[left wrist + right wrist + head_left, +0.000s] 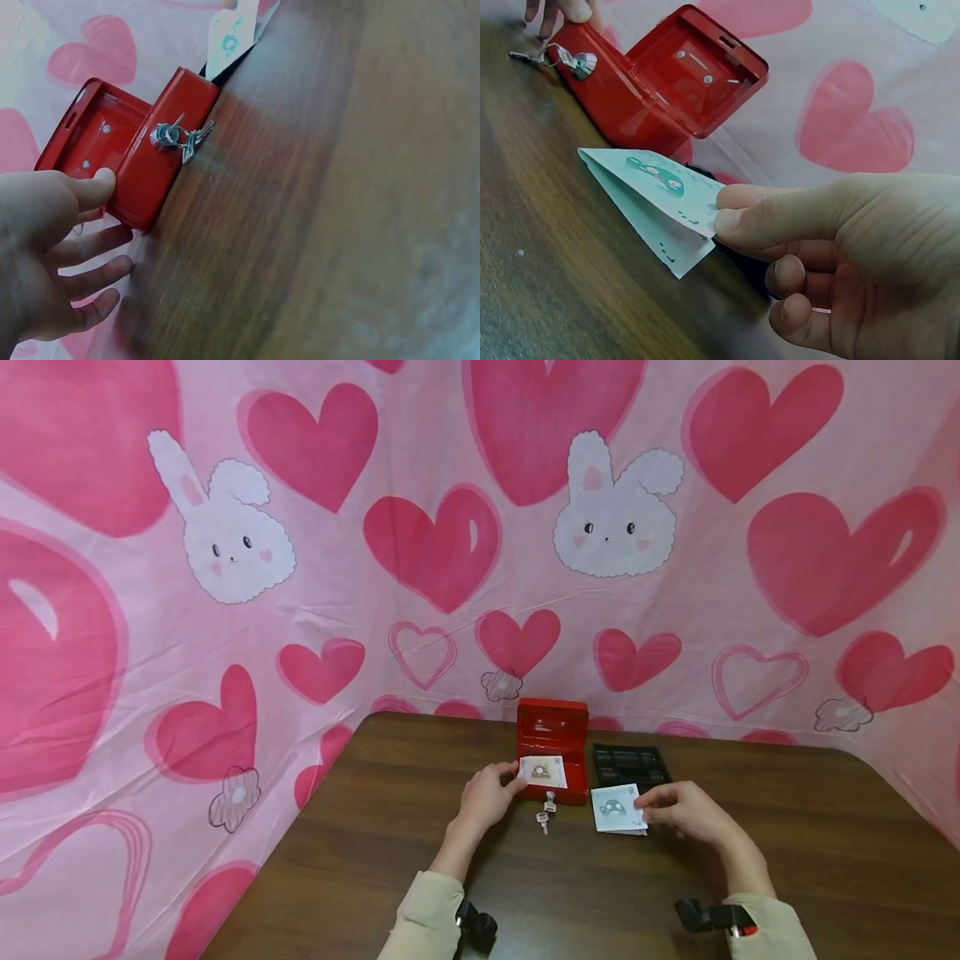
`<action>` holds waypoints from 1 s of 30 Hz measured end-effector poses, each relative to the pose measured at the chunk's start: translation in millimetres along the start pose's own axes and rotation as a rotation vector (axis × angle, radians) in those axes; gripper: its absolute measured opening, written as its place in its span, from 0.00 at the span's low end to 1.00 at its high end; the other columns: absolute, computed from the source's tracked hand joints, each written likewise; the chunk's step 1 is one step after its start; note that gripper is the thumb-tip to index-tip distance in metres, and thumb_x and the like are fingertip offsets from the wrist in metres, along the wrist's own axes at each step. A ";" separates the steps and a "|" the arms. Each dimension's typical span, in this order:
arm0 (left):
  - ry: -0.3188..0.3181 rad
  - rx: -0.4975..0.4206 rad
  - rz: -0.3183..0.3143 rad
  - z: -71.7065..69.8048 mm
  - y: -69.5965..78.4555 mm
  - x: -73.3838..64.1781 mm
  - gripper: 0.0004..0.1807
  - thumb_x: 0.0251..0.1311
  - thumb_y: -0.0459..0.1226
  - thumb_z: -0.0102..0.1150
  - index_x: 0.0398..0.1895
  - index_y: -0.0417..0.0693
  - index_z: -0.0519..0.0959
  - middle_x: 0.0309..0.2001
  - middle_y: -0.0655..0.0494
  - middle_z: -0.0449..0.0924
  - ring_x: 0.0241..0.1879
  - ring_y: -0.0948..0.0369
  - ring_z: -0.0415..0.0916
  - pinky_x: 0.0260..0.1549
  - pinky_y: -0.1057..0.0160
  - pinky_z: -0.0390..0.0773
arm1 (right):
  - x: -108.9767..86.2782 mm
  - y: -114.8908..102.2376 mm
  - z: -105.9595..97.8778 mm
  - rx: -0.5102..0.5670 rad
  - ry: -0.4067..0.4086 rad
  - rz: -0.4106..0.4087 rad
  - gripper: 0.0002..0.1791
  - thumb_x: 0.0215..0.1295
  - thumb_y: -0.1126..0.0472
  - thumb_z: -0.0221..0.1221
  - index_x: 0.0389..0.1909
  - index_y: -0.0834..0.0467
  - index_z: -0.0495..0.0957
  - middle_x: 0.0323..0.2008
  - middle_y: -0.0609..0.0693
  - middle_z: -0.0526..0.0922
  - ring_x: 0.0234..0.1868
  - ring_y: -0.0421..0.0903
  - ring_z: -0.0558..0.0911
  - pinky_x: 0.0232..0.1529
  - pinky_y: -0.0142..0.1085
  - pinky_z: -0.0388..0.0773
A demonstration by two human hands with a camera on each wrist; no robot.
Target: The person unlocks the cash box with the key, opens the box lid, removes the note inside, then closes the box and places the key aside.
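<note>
I log one pale note (542, 771) in the red box (573, 791), a folded green note (615, 810) not yet in, right of it, pinched by right hand (688, 811); left hand's (485, 796) loosely spread fingers touch the box, probably just steadying.

Left hand (486, 799) and right hand (686, 810) bare; pale beige left sleeve (427, 908) and right sleeve (776, 933), lightly creased, end in plain cuffs, each bearing a small black device: left device (478, 928) round-knobbed, right device (707, 917) longer, with a red-orange patch near the cuff.
</note>
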State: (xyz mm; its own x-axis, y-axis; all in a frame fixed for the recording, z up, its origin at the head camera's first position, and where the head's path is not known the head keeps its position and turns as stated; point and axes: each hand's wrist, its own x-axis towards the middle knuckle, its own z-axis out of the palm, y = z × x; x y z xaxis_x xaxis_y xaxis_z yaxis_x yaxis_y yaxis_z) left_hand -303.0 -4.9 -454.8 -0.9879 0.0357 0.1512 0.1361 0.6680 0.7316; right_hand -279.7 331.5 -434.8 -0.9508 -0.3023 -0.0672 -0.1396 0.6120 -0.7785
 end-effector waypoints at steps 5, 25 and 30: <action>0.001 -0.009 -0.004 -1.2 0.1 0.2 0.23 0.64 0.46 0.64 0.61 0.51 0.80 0.59 0.52 0.81 0.61 0.49 0.76 0.60 0.40 0.72 | 2.5 6.0 2.4 0.007 -0.009 -0.006 0.14 0.62 0.58 0.66 0.46 0.61 0.85 0.37 0.52 0.84 0.25 0.43 0.71 0.22 0.33 0.70; 0.000 -0.001 0.010 0.4 -1.3 0.6 0.23 0.64 0.46 0.63 0.61 0.51 0.80 0.59 0.52 0.82 0.61 0.50 0.76 0.60 0.41 0.72 | 1.5 0.6 3.5 -0.015 0.031 -0.009 0.15 0.63 0.58 0.65 0.49 0.59 0.83 0.34 0.52 0.80 0.23 0.44 0.71 0.19 0.34 0.70; -0.001 0.001 0.007 1.6 -0.6 1.3 0.23 0.64 0.46 0.63 0.61 0.51 0.80 0.59 0.52 0.82 0.61 0.50 0.76 0.60 0.41 0.72 | 1.2 -8.7 3.1 -0.035 0.078 0.009 0.16 0.66 0.57 0.63 0.52 0.58 0.82 0.37 0.53 0.80 0.26 0.47 0.72 0.21 0.35 0.71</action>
State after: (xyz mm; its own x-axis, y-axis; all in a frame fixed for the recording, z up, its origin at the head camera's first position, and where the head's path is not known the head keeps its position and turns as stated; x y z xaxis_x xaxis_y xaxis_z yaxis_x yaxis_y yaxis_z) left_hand -304.6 -4.1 -456.1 -0.9869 0.0410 0.1558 0.1430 0.6688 0.7295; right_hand -278.8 323.6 -430.0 -0.9704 -0.2401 -0.0242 -0.1395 0.6397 -0.7559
